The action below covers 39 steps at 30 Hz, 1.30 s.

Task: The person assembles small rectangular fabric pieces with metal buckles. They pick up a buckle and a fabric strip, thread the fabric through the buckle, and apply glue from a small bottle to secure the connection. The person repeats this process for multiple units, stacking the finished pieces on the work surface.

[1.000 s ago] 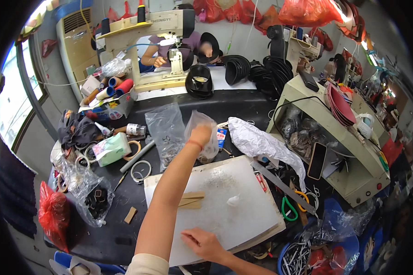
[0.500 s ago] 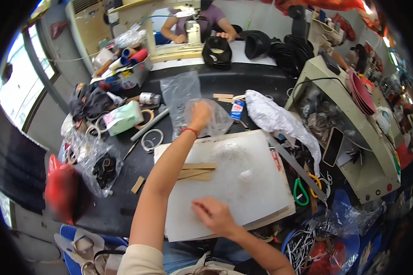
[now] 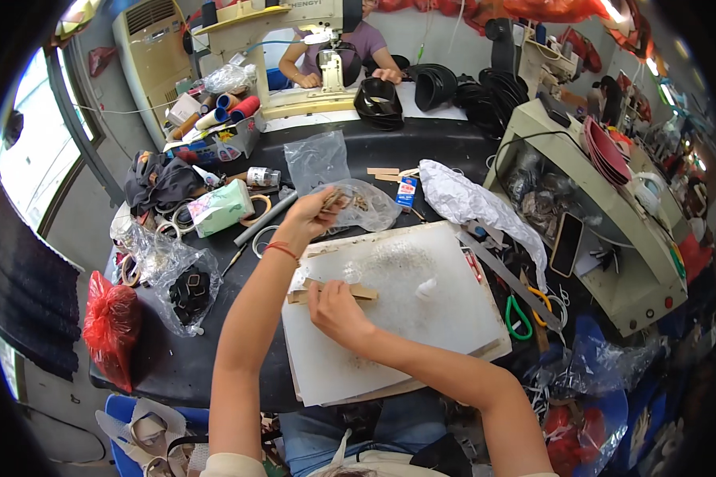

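Observation:
My left hand is raised over the far left corner of the white board. Its fingers are curled round a cluster of small brownish pieces, too small to name. Just behind it lies a clear plastic bag with similar small bits inside. Near the board's left side, my right hand has its fingers pinched on tan flat strips; how many it grips is hidden. A small white lump rests on the board, right of that hand.
Green-handled scissors and a metal ruler lie along the board's right side. A blue box and crumpled white wrapping are behind it. To the left sit tape rolls, a red bag and a grey rod. Across the table a person works at a sewing machine.
My left hand has come out of the clear bag, back and left, with small pieces in its fingers. My right hand has moved up the board onto the tan strips.

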### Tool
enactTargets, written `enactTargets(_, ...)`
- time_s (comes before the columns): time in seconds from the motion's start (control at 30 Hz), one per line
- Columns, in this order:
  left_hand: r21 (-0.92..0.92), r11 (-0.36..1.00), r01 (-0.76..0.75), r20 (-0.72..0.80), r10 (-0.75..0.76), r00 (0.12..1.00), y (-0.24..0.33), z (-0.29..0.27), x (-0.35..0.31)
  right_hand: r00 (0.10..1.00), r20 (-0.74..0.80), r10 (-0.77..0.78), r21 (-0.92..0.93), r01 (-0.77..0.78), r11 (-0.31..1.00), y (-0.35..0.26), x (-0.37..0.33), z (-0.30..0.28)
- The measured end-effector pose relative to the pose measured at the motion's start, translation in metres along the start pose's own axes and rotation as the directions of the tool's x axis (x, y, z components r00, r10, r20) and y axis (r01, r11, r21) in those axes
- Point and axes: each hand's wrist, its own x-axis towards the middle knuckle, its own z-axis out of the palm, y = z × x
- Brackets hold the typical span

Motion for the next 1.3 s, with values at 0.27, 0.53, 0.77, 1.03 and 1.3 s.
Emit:
enactTargets(0.27, 0.932, 0.312, -0.182, -0.022, 0.551, 0.834, -0.042, -0.029, -0.117, 0.983, -0.170, 0.065, 0.271, -0.017, 0.962, 0.035, -0.119, -0.039)
enactTargets(0.53, 0.890, -0.412, -0.194, 0.425, 0.598, 0.679, -0.138, 0.001, -0.172, 0.971, -0.036, 0.235, 0.690, -0.146, 0.709, 0.063, -0.166, -0.038)
enactTargets(0.77, 0.934, -0.214, -0.287, 0.357, 0.622, 0.697, -0.138, 0.005, -0.216, 0.940, 0.017, 0.341, 0.722, -0.247, 0.647, 0.076, -0.161, -0.024)
enactTargets(1.03, 0.972, 0.067, -0.227, 0.111, 0.717, 0.688, -0.134, -0.021, -0.239, 0.817, -0.132, 0.561, 0.697, -0.326, 0.639, 0.052, -0.159, -0.053)
enactTargets(1.3, 0.975, -0.161, -0.150, 0.220, 0.763, 0.608, -0.136, 0.007, -0.220, 0.803, 0.173, 0.570, 0.878, -0.388, 0.281, 0.005, -0.144, -0.088)
